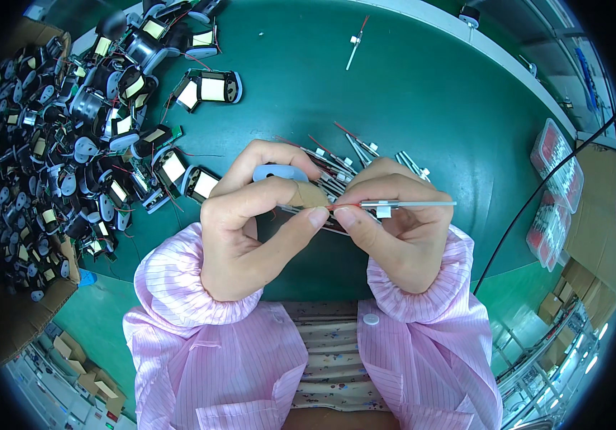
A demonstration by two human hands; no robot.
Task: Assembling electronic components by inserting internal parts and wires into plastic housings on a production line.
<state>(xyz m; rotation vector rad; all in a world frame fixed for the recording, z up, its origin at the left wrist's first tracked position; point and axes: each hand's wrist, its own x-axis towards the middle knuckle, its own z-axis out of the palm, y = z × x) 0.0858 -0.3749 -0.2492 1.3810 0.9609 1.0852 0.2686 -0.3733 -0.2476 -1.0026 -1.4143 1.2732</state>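
My left hand is closed, its thumb and a beige-wrapped index finger pressed together at a thin red wire. Behind those fingers shows the grey-blue oval end of a small device, curled into the same hand; most of its body is hidden. My right hand pinches the red wire end of a slim silvery rod with a small white connector. The rod points right, and both sets of fingertips nearly meet. Just beyond my hands lies a pile of similar rods with white connectors and red wires.
A cardboard box heaped with black devices stands at the left, with more devices spilling onto the green table. One rod lies far off. Clear plastic boxes and a black cable are at the right.
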